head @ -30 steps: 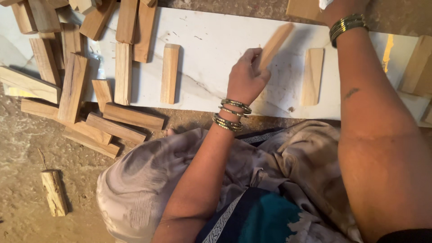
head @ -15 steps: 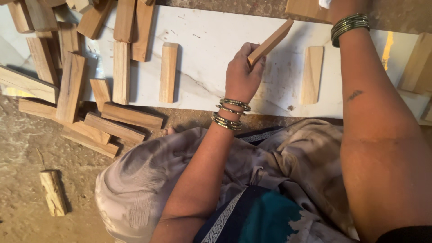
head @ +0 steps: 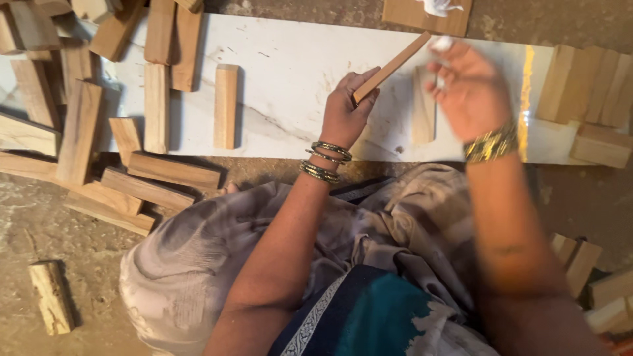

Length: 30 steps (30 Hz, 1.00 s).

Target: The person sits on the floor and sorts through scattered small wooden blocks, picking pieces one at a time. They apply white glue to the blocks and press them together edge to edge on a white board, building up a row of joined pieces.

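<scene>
Right now your left hand point(head: 344, 113) is clenched around the lower end of a thin wooden strip point(head: 392, 67), holding it tilted above the white slab point(head: 290, 92), its far end pointing up and to your right. Your right hand point(head: 469, 89) hovers just beside that raised end; it is blurred, its fingers loosely spread, with something small and white at the fingertips, and you cannot tell whether it grips anything.

To do this well, keep the left grip firm near the bottom so the strip stays steady, and bring the right fingertips to the strip's face rather than its edge, working along its length in even strokes.

Counted: one strip in hand. One pale block point(head: 225, 105) lies alone, upright, on the slab, and a second block point(head: 423, 115) lies partly hidden behind your hands. A loose pile of wooden blocks point(head: 99, 132) spreads to your left, more than a dozen, too overlapped to count exactly. A smaller stack point(head: 590, 92) sits at the right end of the slab, about four. One rough stub of wood point(head: 51, 296) lies apart on the floor. One flat board point(head: 425, 16) with a white dab rests beyond the slab.
</scene>
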{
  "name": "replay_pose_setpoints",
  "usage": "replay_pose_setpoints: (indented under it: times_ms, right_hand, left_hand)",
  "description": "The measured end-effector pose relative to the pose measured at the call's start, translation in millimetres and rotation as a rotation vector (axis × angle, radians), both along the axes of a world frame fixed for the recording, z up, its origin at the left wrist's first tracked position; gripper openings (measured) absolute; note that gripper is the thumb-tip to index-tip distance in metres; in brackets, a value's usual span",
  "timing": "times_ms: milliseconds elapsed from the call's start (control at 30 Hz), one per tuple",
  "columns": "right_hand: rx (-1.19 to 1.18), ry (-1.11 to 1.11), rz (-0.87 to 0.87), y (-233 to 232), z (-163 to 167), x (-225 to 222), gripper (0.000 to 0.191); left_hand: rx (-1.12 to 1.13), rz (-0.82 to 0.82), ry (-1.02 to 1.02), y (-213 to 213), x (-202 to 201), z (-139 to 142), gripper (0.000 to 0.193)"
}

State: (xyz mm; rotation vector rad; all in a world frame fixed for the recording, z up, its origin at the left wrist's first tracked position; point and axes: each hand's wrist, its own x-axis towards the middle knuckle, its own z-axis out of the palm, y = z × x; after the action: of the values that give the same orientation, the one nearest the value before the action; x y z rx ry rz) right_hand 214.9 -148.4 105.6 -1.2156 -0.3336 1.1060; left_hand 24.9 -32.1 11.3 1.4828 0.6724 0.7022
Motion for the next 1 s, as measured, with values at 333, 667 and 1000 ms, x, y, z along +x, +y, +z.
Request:
replay_pose_setpoints:
  times_ms: [333,667,1000]
  right_hand:
    - [-0.156,-0.878,0.014,-6,8,-78,0.056]
    - [-0.203,-1.530,-0.003,4,7,-62,0.065]
    - [-0.192,-1.649,0.021,12,19,-62,0.075]
  left_hand:
    - [0.074,-0.064,-0.012,-10,-9,23,0.044]
    - [0.107,-0.102,-0.014,-4,-3,34,0.052]
    - [0.169,-0.082,0.024,4,-6,47,0.055]
